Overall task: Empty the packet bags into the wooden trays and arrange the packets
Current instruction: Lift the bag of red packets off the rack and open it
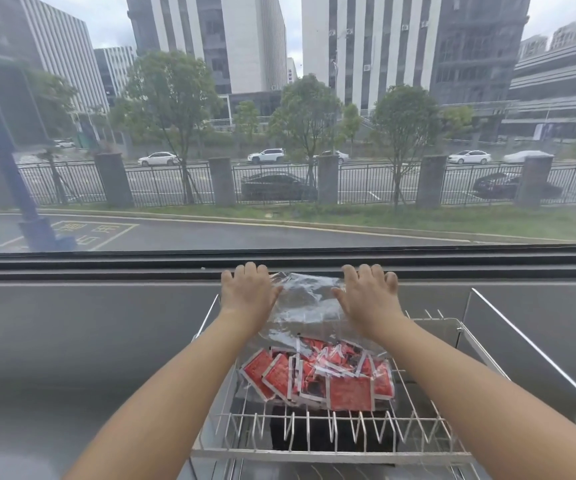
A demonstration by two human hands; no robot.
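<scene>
A clear plastic bag (309, 303) hangs in front of me, held up by its top corners. My left hand (248, 289) grips the left corner and my right hand (369, 292) grips the right corner. Several red packets (317, 375) with white edges are bunched in the bag's lower part, which rests over a metal wire rack (331, 441). No wooden tray is in view.
A grey counter (72, 341) runs left and right below a large window. The window ledge (279, 263) lies just beyond my fingers. A shiny metal panel (521, 344) stands to the right of the rack. A dark opening (331, 434) shows under the rack.
</scene>
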